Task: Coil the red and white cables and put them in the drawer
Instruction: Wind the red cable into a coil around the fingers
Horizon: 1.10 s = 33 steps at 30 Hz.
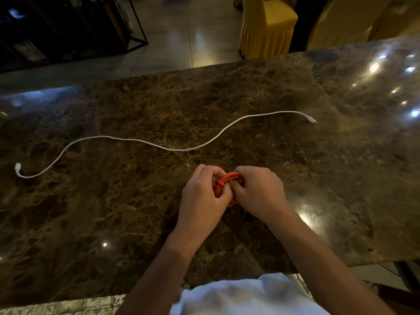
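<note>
Both hands — left hand and right hand — clench the bundled orange-red cord near centre, while the thin white cable snakes left-to-right just beyond, equally reachable.

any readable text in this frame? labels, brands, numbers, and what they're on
None readable.
White cable: no print visible on either plug; too small to tell.
Red cable: mostly covered by the left hand and right hand; no marking shows.
Marble table: stone pattern and light reflections only.
White shirt: plain where visible.
Yellow chair cover: plain.
</note>
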Motion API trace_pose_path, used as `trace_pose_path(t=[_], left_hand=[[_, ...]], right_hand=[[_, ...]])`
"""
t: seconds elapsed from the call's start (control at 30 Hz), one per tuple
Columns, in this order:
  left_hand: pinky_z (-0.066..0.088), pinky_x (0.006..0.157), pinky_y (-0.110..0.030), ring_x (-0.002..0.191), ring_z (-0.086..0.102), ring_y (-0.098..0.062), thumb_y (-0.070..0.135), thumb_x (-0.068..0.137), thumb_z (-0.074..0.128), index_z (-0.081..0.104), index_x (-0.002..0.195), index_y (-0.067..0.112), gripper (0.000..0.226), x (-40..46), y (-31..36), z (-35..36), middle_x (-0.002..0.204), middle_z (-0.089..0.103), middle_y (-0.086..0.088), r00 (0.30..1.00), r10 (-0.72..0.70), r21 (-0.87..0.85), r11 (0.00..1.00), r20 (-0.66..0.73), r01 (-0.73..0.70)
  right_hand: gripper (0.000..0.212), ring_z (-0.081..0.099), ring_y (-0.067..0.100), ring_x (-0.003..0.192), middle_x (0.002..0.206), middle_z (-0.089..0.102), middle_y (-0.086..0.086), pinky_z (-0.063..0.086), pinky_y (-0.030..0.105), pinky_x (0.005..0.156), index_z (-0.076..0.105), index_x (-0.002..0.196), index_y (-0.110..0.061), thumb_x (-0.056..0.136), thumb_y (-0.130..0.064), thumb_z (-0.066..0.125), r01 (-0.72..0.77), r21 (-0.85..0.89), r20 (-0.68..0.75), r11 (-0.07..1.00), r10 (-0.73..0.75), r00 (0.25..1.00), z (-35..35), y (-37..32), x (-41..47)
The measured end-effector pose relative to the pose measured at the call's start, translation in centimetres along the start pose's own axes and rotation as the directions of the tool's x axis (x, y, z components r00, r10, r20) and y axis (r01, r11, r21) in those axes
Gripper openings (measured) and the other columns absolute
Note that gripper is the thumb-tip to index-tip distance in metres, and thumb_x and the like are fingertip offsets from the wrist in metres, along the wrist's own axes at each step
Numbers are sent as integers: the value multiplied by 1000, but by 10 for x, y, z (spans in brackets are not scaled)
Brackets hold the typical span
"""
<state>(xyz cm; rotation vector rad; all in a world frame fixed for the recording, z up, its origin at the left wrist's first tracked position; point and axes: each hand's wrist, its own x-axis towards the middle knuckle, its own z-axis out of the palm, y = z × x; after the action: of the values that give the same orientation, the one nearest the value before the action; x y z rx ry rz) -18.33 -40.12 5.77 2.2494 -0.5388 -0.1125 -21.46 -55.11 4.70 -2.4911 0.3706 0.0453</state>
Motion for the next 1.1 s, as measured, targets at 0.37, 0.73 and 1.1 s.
trace_pose_path(t=[0.37,0.73,1.1], left_hand=[[50,43,-22,51,66,-9,29,99,70,69,115,23,18,8,-9,-14,82,72,5,970,-177,-269,938,167,218],[37,33,-23,41,51,-11,13,101,59,66,114,32,23,1,-8,-5,69,65,2,940,-254,-449,829,230,334],[54,48,-27,60,68,-15,23,105,57,63,125,31,22,3,-13,-7,91,75,-2,939,-219,-472,819,267,325]], right_hand=[[27,61,20,72,92,75,16,48,28,62,77,109,-15,94,-36,71,-105,687,317,719,-166,934,-32,39,-1],[22,69,14,70,84,71,-4,59,43,67,63,99,-24,87,-24,82,48,415,-31,909,-39,999,-11,10,-9],[18,75,19,79,93,76,3,61,32,66,70,112,-22,95,-25,75,26,602,86,798,-97,992,-12,27,-4]])
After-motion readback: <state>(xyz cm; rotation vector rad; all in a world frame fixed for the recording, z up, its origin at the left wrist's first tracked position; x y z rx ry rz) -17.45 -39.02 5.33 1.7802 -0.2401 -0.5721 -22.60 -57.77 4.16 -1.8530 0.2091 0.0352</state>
